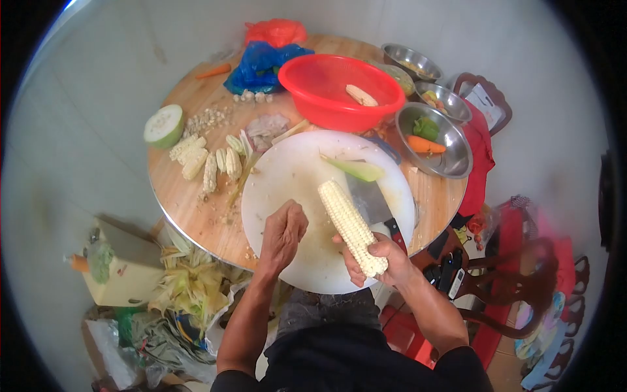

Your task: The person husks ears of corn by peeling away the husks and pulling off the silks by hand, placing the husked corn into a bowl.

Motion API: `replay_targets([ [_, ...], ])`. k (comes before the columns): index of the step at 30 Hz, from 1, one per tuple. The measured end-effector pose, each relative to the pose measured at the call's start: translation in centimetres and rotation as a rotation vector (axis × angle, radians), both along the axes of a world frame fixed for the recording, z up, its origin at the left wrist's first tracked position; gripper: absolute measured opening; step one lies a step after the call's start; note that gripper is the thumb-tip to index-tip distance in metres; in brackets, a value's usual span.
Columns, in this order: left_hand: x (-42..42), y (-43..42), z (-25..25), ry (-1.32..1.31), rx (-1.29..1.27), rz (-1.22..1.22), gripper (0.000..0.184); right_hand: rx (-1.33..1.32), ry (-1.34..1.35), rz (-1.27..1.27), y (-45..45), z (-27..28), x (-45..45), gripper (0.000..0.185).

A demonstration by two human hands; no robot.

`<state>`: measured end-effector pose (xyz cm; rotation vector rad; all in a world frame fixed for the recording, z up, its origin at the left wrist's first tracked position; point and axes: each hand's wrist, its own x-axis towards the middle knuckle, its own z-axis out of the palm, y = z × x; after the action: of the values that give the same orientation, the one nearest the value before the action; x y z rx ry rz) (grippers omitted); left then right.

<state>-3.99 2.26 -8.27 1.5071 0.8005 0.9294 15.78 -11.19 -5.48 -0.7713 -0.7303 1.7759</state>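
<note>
My right hand [379, 260] is wrapped round the lower end of a peeled ear of corn [346, 219] with pale kernels, tilted up and left over the round white cutting board [274, 176]. My left hand [285, 230] is curled closed above the board's left side, apart from the corn. Its fingertips are hidden, so I cannot make out what is in it, if anything. Behind the corn a cleaver [373, 201] lies on the board, its dark handle near my right hand. A green corn husk leaf [356, 168] lies partly over the blade.
A red plastic basin [307, 104] holding a corn cob [361, 95] stands behind the board. Metal bowls [457, 153] of vegetables line the right. Corn pieces [191, 157], garlic [253, 97] and a cut gourd [164, 125] lie left. Husks [192, 284] are heaped below the table.
</note>
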Motion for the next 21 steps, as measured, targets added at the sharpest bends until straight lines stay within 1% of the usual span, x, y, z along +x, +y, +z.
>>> replay_targets([
  [2,0.8,0.0,1.0,-0.088,-0.054,-0.099,0.036,-0.01,0.004,0.018,0.3,-0.2,0.1,0.072],
  [3,1.2,0.3,1.4,-0.086,-0.062,-0.101,0.036,-0.015,0.008,0.033,0.4,-0.2,0.2,0.071],
  [5,2.0,0.7,1.8,0.097,0.061,-0.082,0.04,-0.021,-0.021,0.035,0.8,0.1,0.0,0.069],
  [7,2.1,1.1,2.2,0.104,0.086,-0.111,0.04,-0.021,-0.051,0.033,0.8,-0.2,0.3,0.067],
  [9,1.8,1.5,2.5,0.108,0.122,-0.134,0.04,0.04,-0.35,-0.021,1.2,-1.1,0.8,0.063],
  [10,1.4,1.4,2.6,0.109,0.126,-0.195,0.039,0.041,-0.351,-0.025,1.4,-1.0,0.9,0.063],
  [11,1.2,1.3,2.6,0.111,0.127,-0.255,0.037,0.173,-0.612,-0.119,1.5,-0.6,0.8,0.061],
  [12,1.0,1.2,2.6,0.112,0.126,-0.257,0.037,0.306,-0.871,-0.214,1.6,-0.2,0.6,0.058],
  [13,0.9,1.1,2.7,0.097,0.033,-0.267,0.036,0.305,-0.87,-0.214,1.6,0.5,0.4,0.058],
  [14,0.9,1.1,2.6,0.082,-0.061,-0.276,0.035,0.23,-1.035,-0.24,1.6,1.2,0.2,0.057],
  [15,1.0,1.1,2.3,0.085,-0.064,-0.274,0.035,0.151,-1.198,-0.263,1.6,1.7,-0.1,0.056],
  [16,1.4,1.1,1.7,0.096,-0.025,-0.229,0.034,0.149,-1.196,-0.26,1.7,2.1,-0.4,0.056],
  [18,2.2,0.8,1.6,0.107,0.012,-0.182,0.033,0.175,-1.384,-0.312,2.0,2.5,-1.0,0.055],
  [20,3.1,0.6,2.3,0.251,0.172,-0.14,0.029,0.184,-1.425,-0.323,2.2,2.0,-1.6,0.055],
  [21,3.0,0.6,2.3,0.252,0.172,-0.14,0.029,0.195,-1.468,-0.34,2.2,1.7,-1.7,0.055],
])
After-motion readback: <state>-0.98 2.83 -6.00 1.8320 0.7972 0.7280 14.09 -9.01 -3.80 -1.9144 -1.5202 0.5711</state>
